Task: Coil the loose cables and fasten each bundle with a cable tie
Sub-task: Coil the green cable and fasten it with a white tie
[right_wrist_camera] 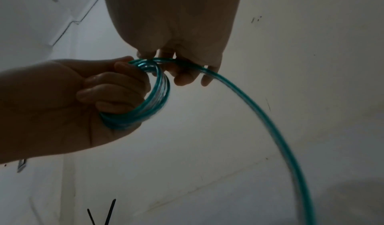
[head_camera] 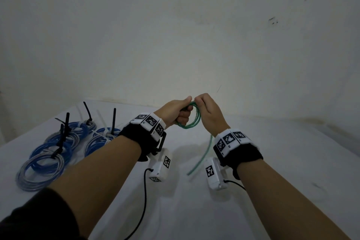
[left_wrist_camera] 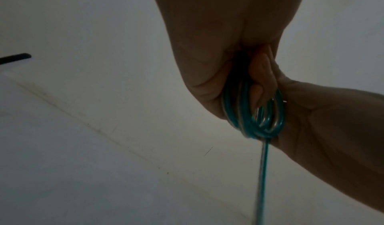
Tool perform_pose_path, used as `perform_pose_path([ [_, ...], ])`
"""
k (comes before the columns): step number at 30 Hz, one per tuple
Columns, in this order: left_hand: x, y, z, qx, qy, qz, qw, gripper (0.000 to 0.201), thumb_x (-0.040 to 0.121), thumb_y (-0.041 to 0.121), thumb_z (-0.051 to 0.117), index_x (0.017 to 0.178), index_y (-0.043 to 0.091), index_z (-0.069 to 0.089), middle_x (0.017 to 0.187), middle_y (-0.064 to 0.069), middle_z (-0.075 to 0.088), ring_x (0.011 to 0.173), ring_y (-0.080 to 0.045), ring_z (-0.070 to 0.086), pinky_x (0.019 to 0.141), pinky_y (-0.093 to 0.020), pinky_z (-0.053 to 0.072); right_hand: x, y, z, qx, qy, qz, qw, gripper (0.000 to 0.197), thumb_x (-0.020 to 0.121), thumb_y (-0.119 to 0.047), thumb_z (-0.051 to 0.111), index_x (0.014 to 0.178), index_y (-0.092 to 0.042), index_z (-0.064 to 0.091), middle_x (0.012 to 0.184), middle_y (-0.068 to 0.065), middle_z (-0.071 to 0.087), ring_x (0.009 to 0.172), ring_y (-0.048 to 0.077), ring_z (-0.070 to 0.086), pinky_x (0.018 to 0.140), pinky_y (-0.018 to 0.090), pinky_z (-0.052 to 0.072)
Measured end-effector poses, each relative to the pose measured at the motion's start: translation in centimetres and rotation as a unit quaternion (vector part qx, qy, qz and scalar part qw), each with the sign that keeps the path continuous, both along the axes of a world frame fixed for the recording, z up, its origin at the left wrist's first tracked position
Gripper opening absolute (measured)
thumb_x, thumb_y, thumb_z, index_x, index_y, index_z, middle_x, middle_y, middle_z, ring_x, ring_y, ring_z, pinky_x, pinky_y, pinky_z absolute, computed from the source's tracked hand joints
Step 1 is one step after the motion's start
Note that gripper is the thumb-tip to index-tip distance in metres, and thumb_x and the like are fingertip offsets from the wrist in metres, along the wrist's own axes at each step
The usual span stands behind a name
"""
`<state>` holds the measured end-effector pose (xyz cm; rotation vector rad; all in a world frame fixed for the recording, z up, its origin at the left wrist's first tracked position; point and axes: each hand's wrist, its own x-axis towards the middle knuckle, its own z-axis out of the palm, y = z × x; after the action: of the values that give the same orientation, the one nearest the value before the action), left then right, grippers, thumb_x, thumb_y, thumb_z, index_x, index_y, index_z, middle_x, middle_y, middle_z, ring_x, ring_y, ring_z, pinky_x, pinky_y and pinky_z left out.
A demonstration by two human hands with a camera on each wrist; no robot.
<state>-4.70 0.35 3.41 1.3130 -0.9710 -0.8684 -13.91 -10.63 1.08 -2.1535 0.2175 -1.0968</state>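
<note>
Black fabric covered the person's left upper arm at the near edge of the head view, and both bare forearms reached forward over a white table (head_camera: 272, 161). Each wrist wore a black strap with white marker blocks, and a small white camera unit hung under each strap with a thin black lead trailing back from it.

Beyond the wrists, the two hands met above the table. The left hand (head_camera: 175, 112) was closed round a small coil of green cable (head_camera: 191, 121), its fingers (right_wrist_camera: 116, 87) curled through the loops and its thumb laid along the top. The right hand (head_camera: 209, 112) was just beside it, its fingers bent and pinching the strand where it joined the top of the coil. From there the loose tail of the same cable curved down under the right wrist to the tabletop, its end lying between the two camera units. In the left wrist view the loops were stacked side by side against the left palm, and the single strand dropped straight down from them.

Farther off on the left side of the table lay several bundles of blue and clear cable (head_camera: 48, 154), overlapping one another, each cinched with a cable tie (head_camera: 114, 121); most ties were black with tails sticking upward, some pale. Behind the table stood a plain whitish wall (head_camera: 175, 35) with a few dark marks.
</note>
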Motion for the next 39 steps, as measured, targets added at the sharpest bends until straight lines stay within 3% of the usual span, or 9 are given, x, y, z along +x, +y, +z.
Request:
perform_pose_path([
  [3,0.0,-0.2,-0.1,-0.033,0.054,0.015,0.998,0.041,0.1,0.041,0.03,0.068,0.016,0.04,0.045,0.01,0.025,0.04,-0.006,0.022,0.043,-0.016,0.022,0.2,0.0,-0.6,0.029,-0.001,-0.014,0.999,0.013,0.101,-0.011,0.037,0.093,-0.008,0.047,0.077,-0.006,0.045,0.068,0.007,0.041,0.064,0.014,0.035],
  [7,0.3,-0.2,0.1,-0.104,0.13,0.037,0.985,0.044,0.1,0.044,0.027,0.069,0.015,0.04,0.045,0.009,0.028,0.039,-0.007,0.027,0.043,-0.016,0.028,0.2,-0.4,-1.5,0.052,0.054,-0.023,0.997,0.021,0.095,0.004,0.034,0.099,-0.011,0.048,0.08,0.006,0.053,0.073,0.018,0.049,0.077,0.036,0.048],
  [11,0.8,-0.2,0.9,-0.164,0.168,0.059,0.97,0.039,0.101,0.036,0.028,0.072,0.014,0.042,0.046,0.006,0.034,0.04,-0.009,0.034,0.051,-0.021,0.029,-0.6,-1.1,-2.3,0.065,0.136,-0.057,0.987,0.019,0.094,0.0,0.041,0.104,-0.009,0.054,0.073,0.002,0.058,0.072,0.02,0.053,0.076,0.036,0.047],
  [15,1.6,-0.2,1.6,-0.225,0.197,0.082,0.951,0.036,0.103,0.026,0.026,0.073,0.012,0.041,0.047,0.004,0.04,0.042,-0.011,0.039,0.053,-0.022,0.034,-1.2,-1.3,-2.9,0.143,0.182,-0.052,0.971,0.021,0.093,0.0,0.044,0.113,-0.007,0.041,0.075,0.007,0.06,0.058,0.019,0.054,0.054,0.024,0.046],
  [19,2.2,-0.7,1.7,-0.252,0.205,0.123,0.938,0.033,0.103,0.021,0.025,0.075,0.012,0.041,0.061,-0.002,0.04,0.054,-0.016,0.039,0.057,-0.024,0.034,-1.8,-0.7,-2.5,0.159,0.171,-0.003,0.972,0.018,0.093,0.001,0.044,0.104,-0.011,0.035,0.077,0.011,0.06,0.042,0.019,0.053,0.045,0.028,0.047],
  [24,1.7,-1.4,1.3,-0.249,0.156,0.184,0.938,0.027,0.103,0.018,0.028,0.08,0.011,0.041,0.068,-0.004,0.041,0.06,-0.017,0.041,0.063,-0.025,0.039,-1.6,0.4,-1.8,0.21,0.183,0.118,0.953,0.026,0.095,0.007,0.038,0.096,0.001,0.063,0.077,0.013,0.061,0.055,0.014,0.065,0.062,0.028,0.057],
  [28,1.6,-1.4,0.5,-0.165,-0.058,0.222,0.959,0.016,0.101,0.017,0.03,0.09,0.009,0.039,0.07,-0.001,0.049,0.063,-0.012,0.048,0.069,-0.021,0.042,-2.0,1.2,-1.0,0.3,0.149,0.221,0.916,0.027,0.092,0.013,0.039,0.105,0.007,0.062,0.084,0.016,0.064,0.07,0.021,0.069,0.074,0.03,0.059],
  [33,1.3,-1.2,-1.5,-0.09,-0.197,0.188,0.958,0.021,0.1,0.013,0.033,0.08,0.018,0.037,0.073,0.001,0.047,0.066,-0.009,0.045,0.065,-0.016,0.041,-2.1,1.8,0.4,0.317,0.079,0.241,0.914,0.014,0.093,-0.001,0.051,0.099,0.001,0.063,0.078,0.012,0.066,0.066,0.019,0.068,0.068,0.027,0.058],
  [39,0.3,-0.7,-2.0,-0.066,-0.18,0.11,0.975,0.027,0.101,0.019,0.033,0.075,0.014,0.038,0.065,-0.003,0.045,0.049,-0.003,0.046,0.055,-0.016,0.039,-1.5,1.4,0.9,0.305,0.012,0.171,0.937,0.021,0.096,-0.013,0.05,0.085,-0.001,0.064,0.064,0.006,0.059,0.046,0.013,0.053,0.05,0.023,0.048],
])
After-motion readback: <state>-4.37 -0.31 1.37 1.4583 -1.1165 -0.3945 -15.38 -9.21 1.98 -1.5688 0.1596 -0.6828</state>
